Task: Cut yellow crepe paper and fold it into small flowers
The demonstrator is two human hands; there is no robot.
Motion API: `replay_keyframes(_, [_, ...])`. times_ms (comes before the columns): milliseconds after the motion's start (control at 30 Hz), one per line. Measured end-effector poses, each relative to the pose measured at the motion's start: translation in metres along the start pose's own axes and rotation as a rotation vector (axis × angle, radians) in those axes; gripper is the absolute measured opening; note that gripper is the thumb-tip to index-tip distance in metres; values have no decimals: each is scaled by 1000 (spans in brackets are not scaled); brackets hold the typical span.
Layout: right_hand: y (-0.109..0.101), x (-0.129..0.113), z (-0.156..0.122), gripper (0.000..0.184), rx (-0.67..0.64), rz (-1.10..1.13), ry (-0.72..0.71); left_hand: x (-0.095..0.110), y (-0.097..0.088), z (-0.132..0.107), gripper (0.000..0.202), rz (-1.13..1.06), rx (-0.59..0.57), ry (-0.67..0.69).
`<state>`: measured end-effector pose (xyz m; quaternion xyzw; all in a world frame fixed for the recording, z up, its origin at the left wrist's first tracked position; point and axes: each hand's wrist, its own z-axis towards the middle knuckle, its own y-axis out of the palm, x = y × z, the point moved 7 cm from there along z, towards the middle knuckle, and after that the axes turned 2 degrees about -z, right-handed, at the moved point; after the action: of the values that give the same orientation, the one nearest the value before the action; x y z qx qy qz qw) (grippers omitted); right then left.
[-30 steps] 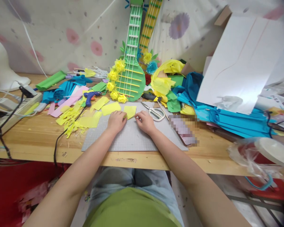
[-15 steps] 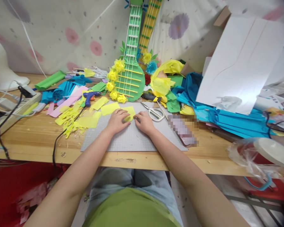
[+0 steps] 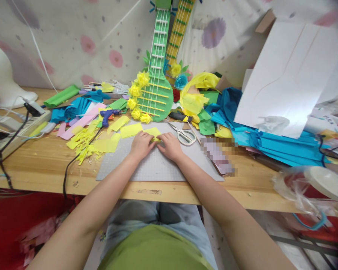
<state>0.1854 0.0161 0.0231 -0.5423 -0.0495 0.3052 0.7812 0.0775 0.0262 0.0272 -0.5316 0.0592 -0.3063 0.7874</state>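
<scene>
together both hands [image 3: 155, 145] pinch yellow paper [image 3: 154, 132].

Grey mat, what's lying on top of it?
The left hand and right hand rest on a yellow paper; scissors lie at the mat's far edge. The paper's part beneath the hands is hidden.

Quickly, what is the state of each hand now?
Left hand: closed on the yellow paper.
Right hand: closed on the same paper.

A pale cloth [image 3: 73, 41] with pink and purple blotches covers the back wall; a wooden table [image 3: 39, 165] stands before it; red floor [image 3: 14, 221] below; soft, even light.
</scene>
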Motion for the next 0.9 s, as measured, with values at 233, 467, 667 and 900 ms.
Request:
replay_keyframes(233, [-4, 12, -2, 32, 49, 98, 153, 9, -1, -1, 35, -39, -21, 8])
replay_keyframes(467, [0, 28, -6, 30, 21, 339, 242, 15, 3, 3, 16, -85, -129, 15])
replay_keyframes(667, [1, 36, -6, 45, 91, 563, 258, 13, 5, 13, 11, -43, -195, -34])
replay_keyframes(900, [5, 42, -7, 51, 110, 586, 262, 0, 16, 11, 17, -146, -162, -254])
